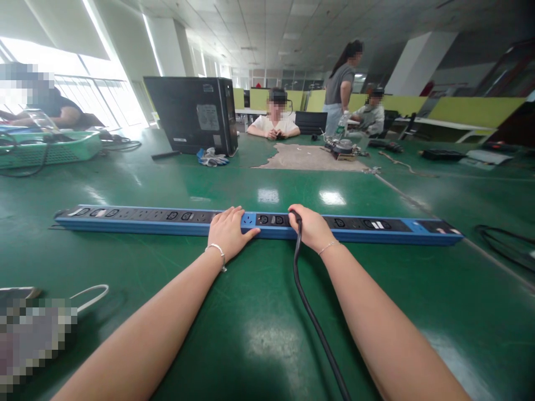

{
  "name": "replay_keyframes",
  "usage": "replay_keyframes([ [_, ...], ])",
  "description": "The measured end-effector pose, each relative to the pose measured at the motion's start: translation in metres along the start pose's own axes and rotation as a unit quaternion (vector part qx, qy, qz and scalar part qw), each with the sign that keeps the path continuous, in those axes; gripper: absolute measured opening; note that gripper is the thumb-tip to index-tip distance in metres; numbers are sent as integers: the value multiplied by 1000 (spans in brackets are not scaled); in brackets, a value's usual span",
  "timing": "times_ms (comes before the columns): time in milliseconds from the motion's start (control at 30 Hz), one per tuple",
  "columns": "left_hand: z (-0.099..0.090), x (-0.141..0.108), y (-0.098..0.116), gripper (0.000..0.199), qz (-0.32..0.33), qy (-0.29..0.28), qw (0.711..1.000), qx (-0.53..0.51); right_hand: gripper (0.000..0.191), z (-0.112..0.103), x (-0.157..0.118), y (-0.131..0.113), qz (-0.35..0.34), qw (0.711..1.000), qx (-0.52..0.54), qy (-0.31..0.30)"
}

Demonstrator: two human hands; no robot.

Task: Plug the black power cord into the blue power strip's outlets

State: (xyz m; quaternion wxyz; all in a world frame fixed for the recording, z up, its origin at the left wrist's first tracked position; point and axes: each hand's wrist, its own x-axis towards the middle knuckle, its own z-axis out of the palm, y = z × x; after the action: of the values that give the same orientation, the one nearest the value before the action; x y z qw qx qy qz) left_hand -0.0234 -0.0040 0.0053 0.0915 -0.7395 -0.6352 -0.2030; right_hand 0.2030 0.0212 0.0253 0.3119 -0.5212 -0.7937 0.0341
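Note:
A long blue power strip [146, 225] with black socket panels lies crosswise on the green table. My left hand [228, 231] rests across it left of the middle, the fingers over its top towards the far edge and the thumb along the front side. Just right of the middle, my right hand [312, 227] is closed around the plug end of a black power cord [307, 303] over the sockets. The plug itself is mostly hidden by the fingers, so I cannot tell how far it sits in a socket. The cord runs down towards me between my forearms.
Beyond the strip stand a black computer case [188, 117] and a pair of gloves [212, 157]. A green basket [62, 153] is at left, a phone [37, 334] at lower left, a coiled cable [501, 239] at right. Other people are in the background.

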Motion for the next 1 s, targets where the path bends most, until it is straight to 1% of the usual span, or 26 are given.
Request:
replay_keyframes([
  [67, 1, 0, 0, 63, 0, 0, 1000, -2, 25, 4, -1, -3, -23, 999, -27, 8],
  [100, 1, 0, 0, 63, 0, 1, 1000, -2, 25, 6, -2, -4, -23, 999, -33, 15],
  [267, 1, 0, 0, 63, 2, 2, 1000, -2, 26, 16, -13, -5, 7, 994, -55, 91],
  [333, 0, 0, 1, 63, 0, -1, 1000, -3, 27, 18, -17, -4, 4, 992, -68, 104],
  [567, 0, -1, 0, 63, 2, -2, 1000, -5, 28, 20, -19, -2, -3, 991, -85, 106],
  [733, 1, -1, 0, 63, 3, 7, 1000, -1, 27, 16, -18, -3, 2, 992, -87, 88],
  [900, -1, 0, 1, 62, -2, -3, 1000, 4, 26, 17, -16, -5, 27, 989, -95, 112],
  [1000, -1, -1, 1, 62, 0, 1, 1000, 5, 30, 20, -16, -5, 45, 985, -108, 125],
])
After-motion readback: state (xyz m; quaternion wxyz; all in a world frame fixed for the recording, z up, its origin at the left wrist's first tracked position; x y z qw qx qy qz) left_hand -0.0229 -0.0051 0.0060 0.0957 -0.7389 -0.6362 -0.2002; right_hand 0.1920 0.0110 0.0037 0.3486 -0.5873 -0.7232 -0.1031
